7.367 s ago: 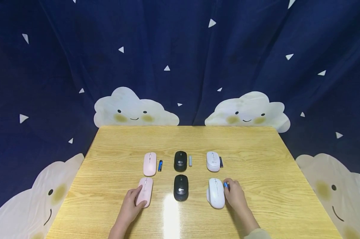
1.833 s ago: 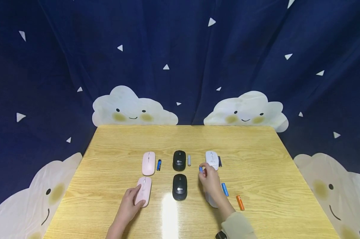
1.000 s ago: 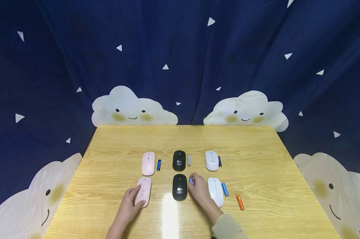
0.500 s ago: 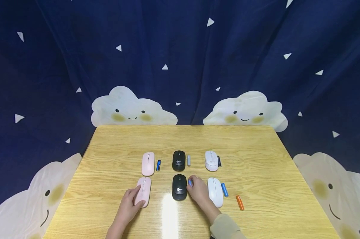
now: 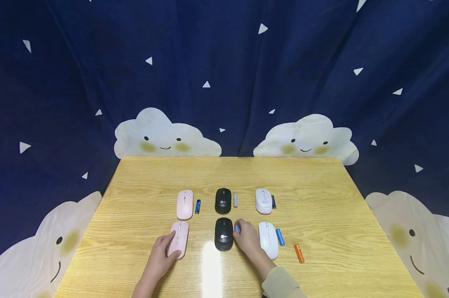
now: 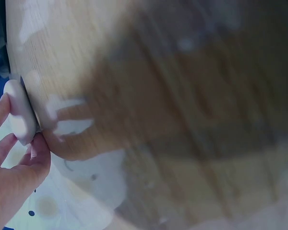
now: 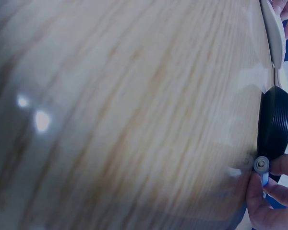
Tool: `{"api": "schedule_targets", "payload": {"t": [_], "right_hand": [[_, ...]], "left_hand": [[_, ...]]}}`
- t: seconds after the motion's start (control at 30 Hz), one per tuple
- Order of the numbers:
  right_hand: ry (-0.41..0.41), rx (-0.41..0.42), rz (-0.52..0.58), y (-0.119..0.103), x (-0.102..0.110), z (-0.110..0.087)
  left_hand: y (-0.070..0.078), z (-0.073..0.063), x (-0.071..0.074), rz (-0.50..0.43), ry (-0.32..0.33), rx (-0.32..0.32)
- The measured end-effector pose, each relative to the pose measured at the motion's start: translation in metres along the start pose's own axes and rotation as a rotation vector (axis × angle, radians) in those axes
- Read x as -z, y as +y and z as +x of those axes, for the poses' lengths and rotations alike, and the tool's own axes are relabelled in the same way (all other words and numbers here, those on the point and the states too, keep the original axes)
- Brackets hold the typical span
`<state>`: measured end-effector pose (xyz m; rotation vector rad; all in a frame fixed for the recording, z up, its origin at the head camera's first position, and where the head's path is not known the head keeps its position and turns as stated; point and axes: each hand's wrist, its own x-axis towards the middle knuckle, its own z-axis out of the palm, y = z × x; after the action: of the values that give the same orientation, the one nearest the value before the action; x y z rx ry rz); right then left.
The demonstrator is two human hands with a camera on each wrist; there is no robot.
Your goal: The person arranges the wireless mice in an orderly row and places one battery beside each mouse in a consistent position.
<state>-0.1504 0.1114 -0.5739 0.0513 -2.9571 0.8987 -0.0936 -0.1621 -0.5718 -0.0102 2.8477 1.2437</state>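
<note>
In the head view my left hand (image 5: 160, 254) holds the near pink computer mouse (image 5: 180, 238) by its sides on the table. The left wrist view shows thumb and fingers around that mouse (image 6: 21, 112). My right hand (image 5: 248, 238) pinches a blue battery (image 5: 237, 228) just right of the near black mouse (image 5: 223, 236). In the right wrist view the battery's (image 7: 261, 165) flat end faces the camera, low over the wood and close to the black mouse (image 7: 275, 122). A white mouse (image 5: 268, 242) lies right of this hand, a blue battery (image 5: 280, 237) beside it.
Behind stand a pink mouse (image 5: 185, 205), a black mouse (image 5: 223, 200) and a white mouse (image 5: 263, 200). To their right lie a dark blue battery (image 5: 198, 206), a pale battery (image 5: 235, 200) and a dark battery (image 5: 274, 202). An orange battery (image 5: 299, 253) lies at the right.
My right hand carried a blue battery leftward from over the white mice to beside the near black mouse, then stayed there. Earlier, blue and orange batteries came to lie at the right. Left hand unchanged.
</note>
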Motion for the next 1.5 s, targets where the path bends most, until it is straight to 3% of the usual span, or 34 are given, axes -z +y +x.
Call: {"api": "schedule_targets", "payload": {"t": [0.6, 0.8, 1.03, 1.23, 1.5], "right_hand": [[-0.031, 0.008, 0.046, -0.003, 0.007, -0.003], [-0.023, 0.118, 0.086, -0.004, 0.03, 0.001], [0.091, 0.275, -0.07, 0.016, 0.06, -0.001], [0.169, 0.209, -0.124, 0.051, 0.079, -0.006], [0.18, 0.055, -0.133, 0.095, 0.095, -0.025]], "left_hand": [[0.001, -0.001, 0.001, 0.0, 0.012, -0.013], [0.001, 0.0, 0.0, 0.004, 0.022, -0.008], [0.0, -0.001, 0.0, 0.001, 0.014, -0.015], [0.0, -0.001, -0.001, -0.003, 0.015, -0.014], [0.002, -0.002, 0.001, -0.002, 0.015, -0.03]]}}
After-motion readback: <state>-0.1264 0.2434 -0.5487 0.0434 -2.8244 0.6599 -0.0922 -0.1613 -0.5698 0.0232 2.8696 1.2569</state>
